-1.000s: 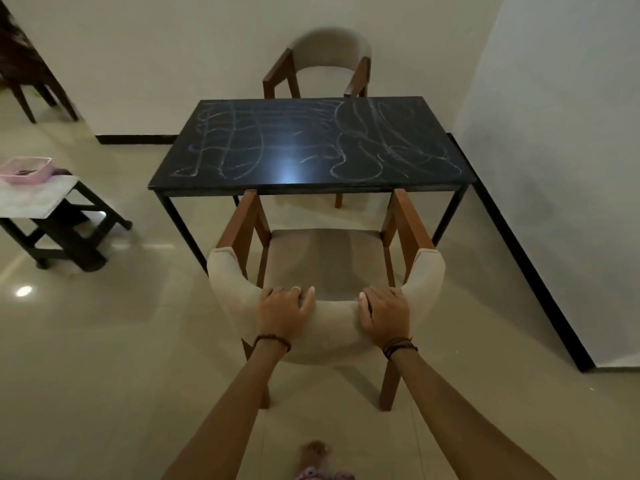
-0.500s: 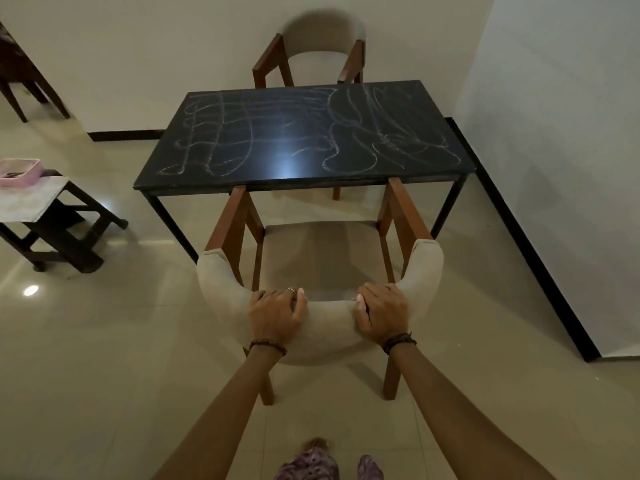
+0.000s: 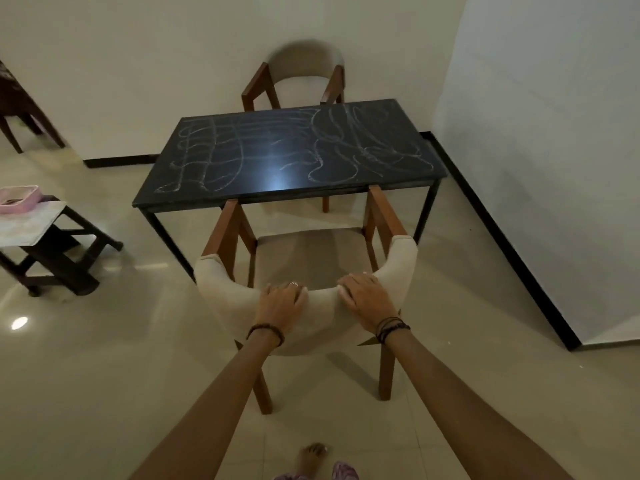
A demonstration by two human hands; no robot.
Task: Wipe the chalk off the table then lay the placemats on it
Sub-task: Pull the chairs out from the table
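A black table (image 3: 263, 188) stands ahead, its top covered in white chalk scribbles (image 3: 332, 147). In front of it is a wooden chair with a beige padded back (image 3: 221, 289), its arms at the table's near edge. My left hand (image 3: 282, 304) and my right hand (image 3: 367, 299) both grip the top of that chair back, side by side. No placemats or cloth are visible.
A second chair (image 3: 304, 77) stands behind the table against the wall. At the left a low side table (image 3: 52, 220) carries a pink tray (image 3: 19, 199). A white wall (image 3: 540, 168) runs along the right. Glossy tiled floor lies around me.
The chair has moved back from the table, toward me, with both hands still gripping its back. The view has shifted so the table sits further away.
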